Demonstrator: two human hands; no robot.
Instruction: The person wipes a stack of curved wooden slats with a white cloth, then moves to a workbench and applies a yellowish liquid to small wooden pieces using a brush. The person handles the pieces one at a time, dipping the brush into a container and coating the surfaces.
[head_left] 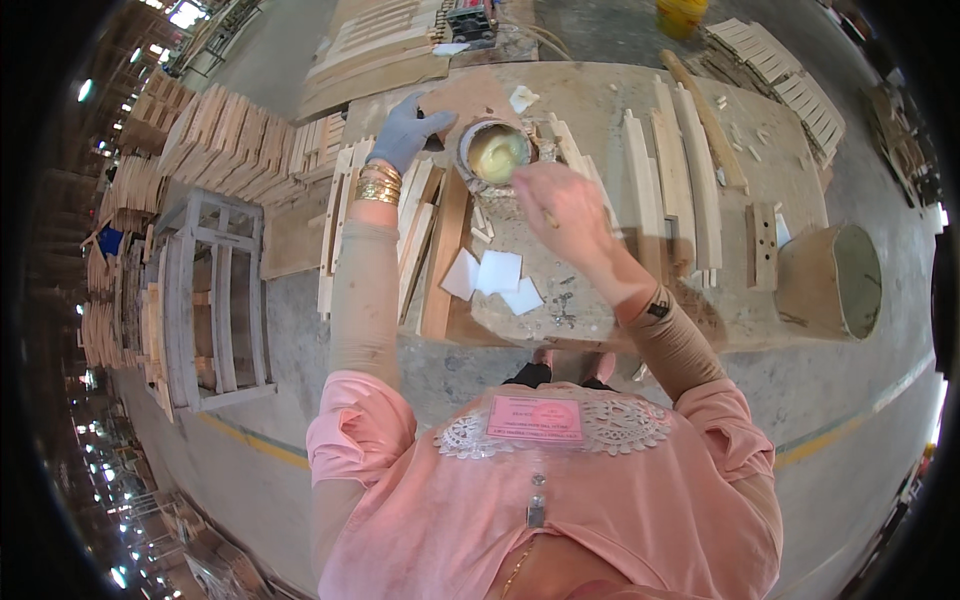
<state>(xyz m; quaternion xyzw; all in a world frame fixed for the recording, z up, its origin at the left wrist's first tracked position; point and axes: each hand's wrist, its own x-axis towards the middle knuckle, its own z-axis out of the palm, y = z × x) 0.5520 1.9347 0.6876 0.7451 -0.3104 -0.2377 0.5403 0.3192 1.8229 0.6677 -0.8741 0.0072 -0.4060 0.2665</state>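
Note:
My left hand [408, 136], in a grey-blue glove, is at the far left of the worktable, over the ends of some wooden strips. Its thumb stretches toward a round can [468, 160], apart from the fingers; what lies under the palm is hidden. Pale yellow, creamy paste [497, 153] lines the can, whose rim is crusted. Bare and closed, my right hand [565, 208] is at the can's near right side. A short light end of a thin stick [551, 218] pokes out below its fingers; the rest is hidden by the hand. White square pads [499, 272] lie nearer me.
Wooden strips [645, 185] lie right of my right hand, and a brown board [442, 285] left of the pads. A drilled block [762, 247] stands beside a large tan bin [830, 282] at right. Stacked slats [215, 140] and a grey frame [215, 300] are at left.

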